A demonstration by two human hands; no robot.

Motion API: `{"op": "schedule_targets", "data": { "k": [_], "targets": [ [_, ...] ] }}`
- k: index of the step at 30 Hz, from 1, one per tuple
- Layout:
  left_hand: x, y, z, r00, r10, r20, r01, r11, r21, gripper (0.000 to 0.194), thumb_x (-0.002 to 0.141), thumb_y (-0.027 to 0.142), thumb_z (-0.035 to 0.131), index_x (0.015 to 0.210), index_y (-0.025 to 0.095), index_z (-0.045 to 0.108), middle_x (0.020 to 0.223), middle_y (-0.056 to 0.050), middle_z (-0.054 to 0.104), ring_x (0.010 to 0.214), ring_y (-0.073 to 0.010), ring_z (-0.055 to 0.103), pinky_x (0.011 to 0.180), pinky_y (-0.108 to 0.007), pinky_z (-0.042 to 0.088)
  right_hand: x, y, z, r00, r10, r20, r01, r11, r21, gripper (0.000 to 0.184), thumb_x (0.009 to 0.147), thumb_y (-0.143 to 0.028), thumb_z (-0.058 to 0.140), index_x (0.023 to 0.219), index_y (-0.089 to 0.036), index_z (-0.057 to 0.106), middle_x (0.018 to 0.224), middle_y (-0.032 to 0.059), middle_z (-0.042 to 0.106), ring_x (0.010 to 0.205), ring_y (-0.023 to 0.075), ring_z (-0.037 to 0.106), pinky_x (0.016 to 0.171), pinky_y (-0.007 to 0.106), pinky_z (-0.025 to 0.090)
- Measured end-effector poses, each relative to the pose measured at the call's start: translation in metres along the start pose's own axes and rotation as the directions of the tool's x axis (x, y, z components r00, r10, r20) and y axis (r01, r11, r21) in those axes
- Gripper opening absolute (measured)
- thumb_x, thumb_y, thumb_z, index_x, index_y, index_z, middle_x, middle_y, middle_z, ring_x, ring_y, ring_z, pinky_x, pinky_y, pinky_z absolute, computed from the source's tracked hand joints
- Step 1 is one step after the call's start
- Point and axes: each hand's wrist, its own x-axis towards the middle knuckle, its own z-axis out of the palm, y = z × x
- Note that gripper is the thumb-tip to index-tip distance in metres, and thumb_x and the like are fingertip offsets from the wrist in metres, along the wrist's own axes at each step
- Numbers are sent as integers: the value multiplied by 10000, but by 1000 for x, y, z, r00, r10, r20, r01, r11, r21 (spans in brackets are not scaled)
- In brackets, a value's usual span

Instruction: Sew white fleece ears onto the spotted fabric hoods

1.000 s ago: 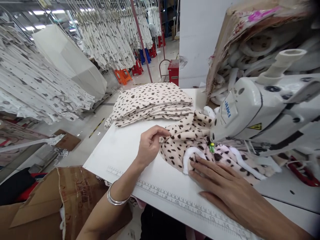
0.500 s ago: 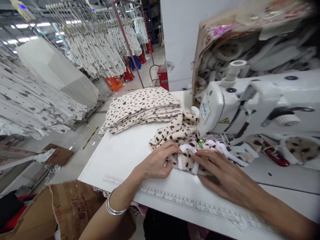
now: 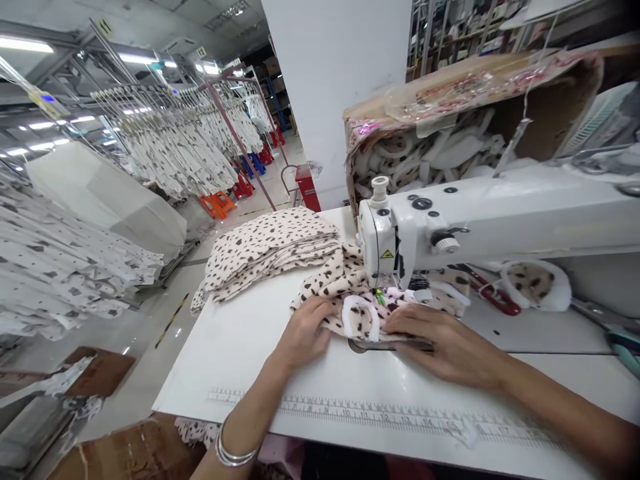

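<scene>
Garment racks [image 3: 165, 143] way off to your left, loaded with spotted white pieces, with an orange stool [image 3: 217, 205] on the floor past them. Closer in, on the white surface [image 3: 225, 373], you've got a folded stack of leopard-print fabric [image 3: 267, 253] sitting just beside the piece you're working on. Your left hand [image 3: 305, 333] has a silver bangle [image 3: 231, 455] on the wrist, and that grip is open but low, fingers pressed down on the fabric with no pinch I can see. A ruler strip [image 3: 380, 415] runs along the front of the surface, below both hands. The leopard-print piece [image 3: 320, 293] lies bunched between your hands and right up under the sewing machine [image 3: 385, 247], with a white trim loop [image 3: 360, 319] on top and a small green tag [image 3: 380, 297] by the needle area. Your right hand [image 3: 440, 343] is flat on the fabric, that grip open too, fingers spread and holding nothing closed. Behind the machine sits a cardboard box [image 3: 425, 133] stuffed with white-trimmed pieces, and further right a spotted piece with white edging [image 3: 535, 287] lies on the machine table.
</scene>
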Motion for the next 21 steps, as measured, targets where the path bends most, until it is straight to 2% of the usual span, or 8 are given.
{"op": "schedule_targets", "data": {
  "k": [2, 5, 8, 13, 15, 18, 21],
  "targets": [
    [0, -5, 0, 999, 17, -29, -17, 1000, -6, 326, 673, -30, 405, 829, 177, 602, 929, -82, 614, 934, -225, 573, 782, -368, 507, -1, -1, -10, 997, -32, 76, 32, 999, -1, 169, 904, -239, 518, 992, -238, 663, 961, 40, 667, 975, 210, 604, 843, 391, 495],
    [0, -9, 0, 999, 33, -3, -33, 999, -18, 297, 642, -47, 395, 670, 168, 597, 863, -77, 627, 858, -215, 568, 717, -345, 489, -4, 1, -21, 990, -42, 135, 47, 998, -35, 171, 899, -246, 516, 807, -234, 659, 812, 18, 643, 824, 192, 587, 820, 410, 452],
    [1, -10, 0, 998, 33, 51, -31, 999, -43, 319, 592, -62, 384, 617, 162, 609, 832, -66, 645, 828, -205, 561, 692, -324, 476, -7, 4, -23, 984, -41, 174, 44, 999, -17, 206, 901, -241, 499, 756, -215, 643, 784, 22, 625, 759, 175, 555, 802, 400, 430],
    [4, -6, -9, 990, -15, 142, 29, 995, -98, 387, 550, -69, 380, 646, 162, 676, 875, -54, 658, 885, -198, 580, 758, -317, 489, -8, 5, -20, 986, -37, 164, 38, 999, -6, 238, 916, -233, 464, 761, -200, 643, 790, 40, 616, 775, 182, 542, 801, 399, 415],
    [6, -1, -15, 978, -43, 206, 69, 990, -121, 366, 591, -50, 433, 691, 174, 705, 921, -48, 658, 913, -201, 582, 781, -318, 494, -8, 4, -19, 986, -43, 159, 47, 999, -24, 256, 921, -237, 457, 756, -202, 650, 806, 44, 615, 780, 183, 541, 796, 400, 419],
    [9, 7, -20, 940, -151, 306, 197, 972, -127, 176, 734, 77, 565, 704, 177, 706, 977, -60, 646, 945, -217, 566, 765, -319, 487, -8, 2, -16, 987, -44, 153, 53, 997, -59, 263, 918, -247, 462, 742, -207, 654, 845, 52, 615, 806, 190, 545, 788, 399, 427],
    [10, 12, -18, 926, -233, 298, 272, 957, -97, 201, 828, 192, 588, 639, 165, 651, 939, -67, 639, 911, -210, 554, 761, -324, 462, -10, 2, -13, 989, -41, 144, 54, 995, -88, 229, 911, -246, 482, 769, -214, 660, 855, 53, 609, 844, 202, 549, 795, 397, 429]
  ]
}}
